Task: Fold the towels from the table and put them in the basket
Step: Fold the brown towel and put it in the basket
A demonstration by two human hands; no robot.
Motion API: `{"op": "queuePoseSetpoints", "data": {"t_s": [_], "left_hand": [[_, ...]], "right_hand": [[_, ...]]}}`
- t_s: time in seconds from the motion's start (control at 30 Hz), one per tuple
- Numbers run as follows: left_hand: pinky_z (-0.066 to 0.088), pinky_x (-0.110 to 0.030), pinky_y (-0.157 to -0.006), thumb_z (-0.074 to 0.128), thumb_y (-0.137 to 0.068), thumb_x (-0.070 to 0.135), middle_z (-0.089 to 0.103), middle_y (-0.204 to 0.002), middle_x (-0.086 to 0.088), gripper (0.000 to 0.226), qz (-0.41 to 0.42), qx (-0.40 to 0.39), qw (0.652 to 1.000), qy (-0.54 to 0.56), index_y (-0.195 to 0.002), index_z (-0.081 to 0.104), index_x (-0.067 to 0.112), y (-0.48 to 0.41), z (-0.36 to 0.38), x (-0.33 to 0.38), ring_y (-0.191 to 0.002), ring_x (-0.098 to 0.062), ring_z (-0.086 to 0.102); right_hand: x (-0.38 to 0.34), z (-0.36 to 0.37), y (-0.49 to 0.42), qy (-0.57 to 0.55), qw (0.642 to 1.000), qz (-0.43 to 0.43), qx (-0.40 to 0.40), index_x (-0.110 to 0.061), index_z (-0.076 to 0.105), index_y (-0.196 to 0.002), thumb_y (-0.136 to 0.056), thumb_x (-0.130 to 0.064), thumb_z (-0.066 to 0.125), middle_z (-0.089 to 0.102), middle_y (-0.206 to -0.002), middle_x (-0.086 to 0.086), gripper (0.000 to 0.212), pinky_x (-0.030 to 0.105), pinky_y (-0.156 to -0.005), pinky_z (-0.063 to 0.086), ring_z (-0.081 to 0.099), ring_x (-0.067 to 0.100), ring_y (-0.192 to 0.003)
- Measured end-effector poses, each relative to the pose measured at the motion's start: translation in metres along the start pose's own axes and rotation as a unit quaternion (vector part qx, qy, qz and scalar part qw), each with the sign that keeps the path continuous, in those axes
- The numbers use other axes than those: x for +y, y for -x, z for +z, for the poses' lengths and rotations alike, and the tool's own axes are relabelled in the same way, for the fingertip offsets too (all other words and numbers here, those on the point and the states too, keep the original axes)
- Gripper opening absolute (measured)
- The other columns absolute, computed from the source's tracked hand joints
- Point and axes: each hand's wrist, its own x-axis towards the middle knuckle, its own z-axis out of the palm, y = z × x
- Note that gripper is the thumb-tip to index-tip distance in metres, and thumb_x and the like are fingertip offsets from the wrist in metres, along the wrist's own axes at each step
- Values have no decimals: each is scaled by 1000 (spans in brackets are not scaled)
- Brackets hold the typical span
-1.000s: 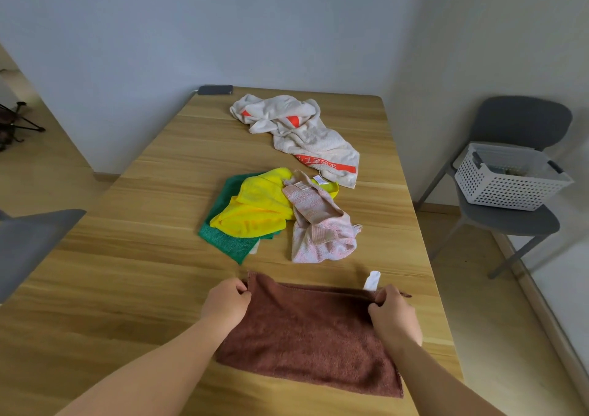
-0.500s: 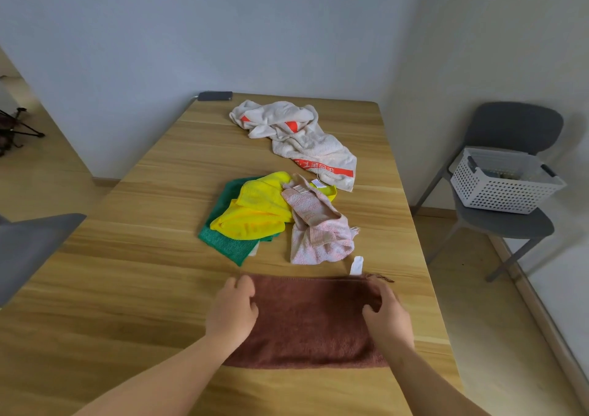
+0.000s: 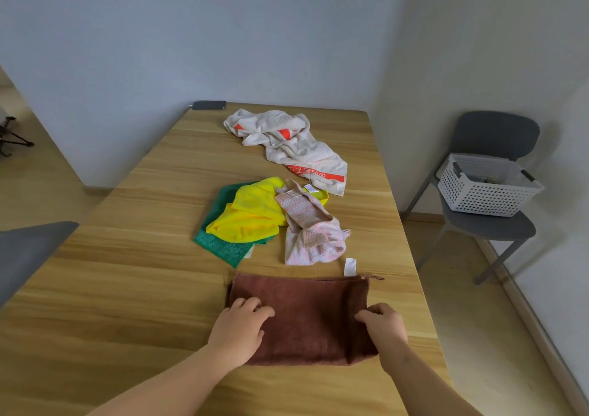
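A brown towel [image 3: 306,313] lies folded in half on the wooden table [image 3: 127,288], close to the near edge. My left hand [image 3: 237,329] rests flat on its left part, fingers relaxed. At the towel's right end my right hand [image 3: 384,328] curls its fingers over the cloth, where a ridge stands up. Farther back lie a pink towel [image 3: 312,233], a yellow towel [image 3: 251,214] on a green one [image 3: 220,246], and a crumpled white towel with red print [image 3: 302,151]. The white perforated basket [image 3: 487,192] stands on a grey chair [image 3: 497,135] to the right of the table.
A dark flat phone-like object [image 3: 208,105] sits at the table's far edge by the wall. Another grey chair [image 3: 25,249] pokes in at the left. A tripod [image 3: 9,135] stands on the floor far left. Floor separates the table's right edge from the basket chair.
The far edge of the brown towel was folded toward me, halving it. Both hands then slid back from the far edge to the towel's near part.
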Motion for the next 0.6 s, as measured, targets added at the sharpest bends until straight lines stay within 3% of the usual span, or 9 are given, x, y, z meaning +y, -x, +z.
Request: {"op": "queuePoseSetpoints", "data": {"t_s": [0.07, 0.13, 0.23, 0.3, 0.37, 0.4, 0.43, 0.5, 0.6], "left_hand": [[36, -22, -101, 43, -97, 21, 43, -137, 12, 37, -33, -17, 993, 111, -132, 48, 31, -1, -1, -4, -128, -11, 37], [37, -16, -94, 43, -98, 16, 53, -127, 9, 31, -96, -20, 958, 269, -123, 56, 26, -4, -8, -7, -121, -9, 47], [42, -19, -69, 42, -97, 15, 64, -98, 0, 22, -227, 14, 872, 434, -92, 62, 22, -7, -19, -14, -88, -12, 59], [42, -25, -61, 40, -99, 25, 63, -80, -5, 27, -303, 13, 795, 525, -85, 61, 14, -5, -27, -16, -70, -16, 58], [45, -29, -64, 36, -100, 40, 66, -90, -9, 39, -351, -15, 706, 615, -97, 61, 10, -1, -35, -19, -79, -21, 62], [46, -31, -68, 34, -99, 47, 65, -105, -11, 46, -362, -37, 681, 636, -107, 59, 9, 1, -36, -22, -90, -24, 62], [46, -33, -74, 33, -98, 50, 61, -117, -12, 51, -365, -66, 675, 638, -119, 55, 9, 4, -36, -25, -99, -25, 59], [46, -37, -83, 43, -97, 43, 56, -123, -12, 49, -360, -90, 695, 617, -132, 45, 9, 8, -31, -30, -101, -24, 54], [50, -30, -75, 60, -90, 23, 57, -112, -6, 49, -334, -75, 776, 530, -134, 39, 17, 11, -17, -34, -92, -20, 57]], "right_hand": [[-15, 8, 7, -61, 997, -10, -41, -9, 53, -73, -79, -4, 61, 53, -66, 8, 11, 27, -56, 34, 47, 22, -62], [-33, 23, 17, -104, 990, -36, -91, -10, 51, -70, -79, 0, 60, 51, -63, 6, 17, 25, -53, 34, 46, 20, -58], [-53, 53, 37, -109, 974, -76, -183, -12, 50, -74, -82, 0, 60, 49, -60, 3, 18, 21, -46, 32, 45, 16, -51], [-58, 73, 50, -65, 961, -95, -250, -16, 51, -80, -85, -5, 60, 52, -64, 0, 15, 21, -44, 36, 47, 12, -53], [-57, 89, 59, -10, 943, -80, -323, -19, 53, -91, -86, -11, 61, 56, -76, -2, 12, 19, -49, 41, 51, 10, -60], [-54, 96, 61, 14, 935, -68, -349, -20, 54, -96, -87, -14, 61, 57, -83, -4, 13, 19, -51, 43, 53, 9, -63], [-50, 101, 60, 33, 933, -60, -354, -21, 55, -99, -87, -16, 61, 57, -86, -5, 14, 18, -51, 43, 54, 8, -64], [-41, 106, 57, 51, 945, -57, -318, -20, 55, -94, -88, -15, 59, 55, -80, -4, 9, 18, -50, 40, 52, 8, -59], [-29, 107, 46, 71, 970, -61, -225, -19, 55, -81, -85, -9, 58, 52, -70, -2, 11, 20, -51, 36, 46, 11, -55]]}}
